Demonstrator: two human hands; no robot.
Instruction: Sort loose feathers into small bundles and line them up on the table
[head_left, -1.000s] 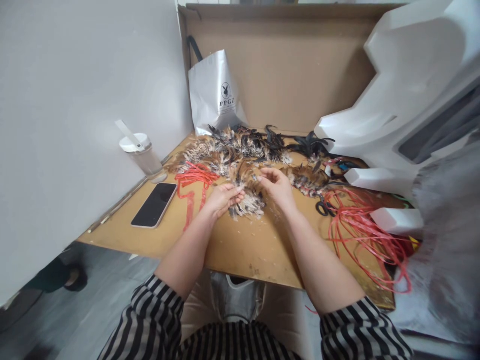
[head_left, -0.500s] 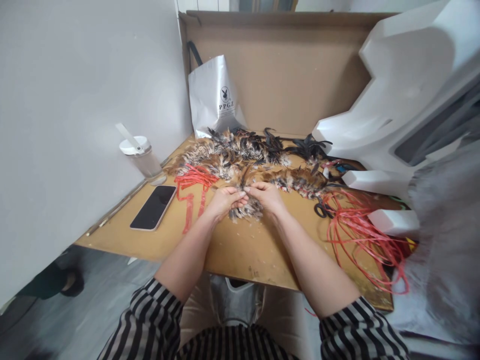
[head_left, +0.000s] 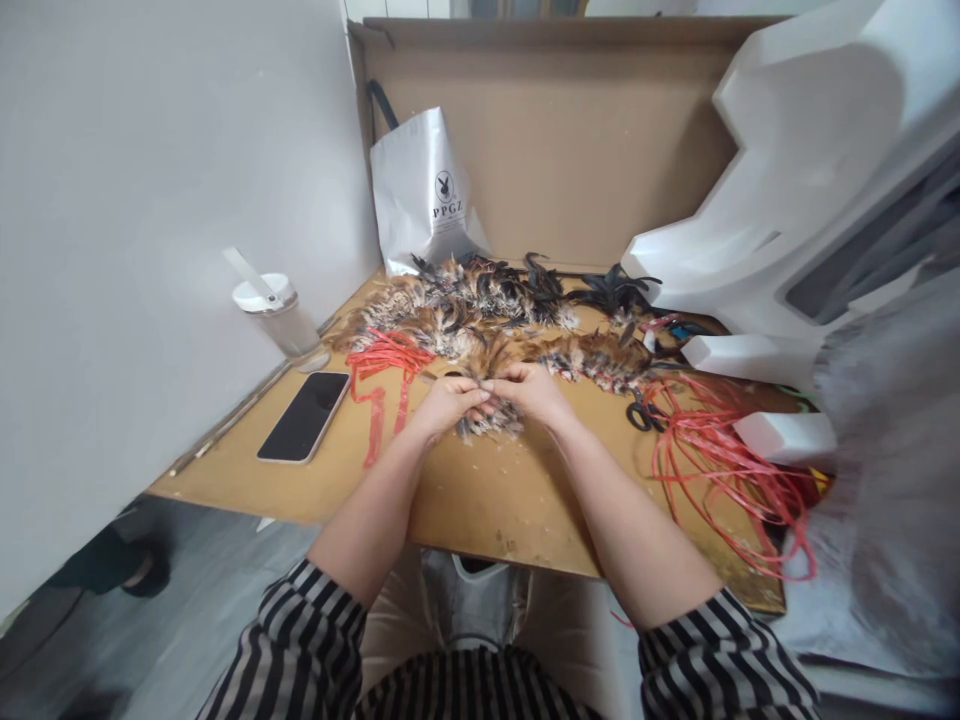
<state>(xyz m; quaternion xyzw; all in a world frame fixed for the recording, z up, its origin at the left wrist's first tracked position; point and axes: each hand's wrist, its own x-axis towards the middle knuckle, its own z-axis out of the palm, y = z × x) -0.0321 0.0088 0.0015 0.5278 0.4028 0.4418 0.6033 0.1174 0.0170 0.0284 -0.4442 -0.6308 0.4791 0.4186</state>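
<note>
My left hand and my right hand meet at the fingertips over the front of the table, both closed in a pinch. Between and beneath the fingers are brown and grey feathers, with pale fluffy ends towards me. How many feathers are pinched is hidden by the fingers. Just behind my hands lies a large pile of brown, black and white feathers. A row of brown feathers with red bits at its base extends to the right.
Red plastic strips and a phone lie to the left, near a lidded cup. Black-handled scissors and tangled red cord lie right. A silver bag and white foam stand behind.
My fingertips have shifted slightly while staying together. The brown feather that stood up between them shows less clearly now. The camera view has moved a little.
</note>
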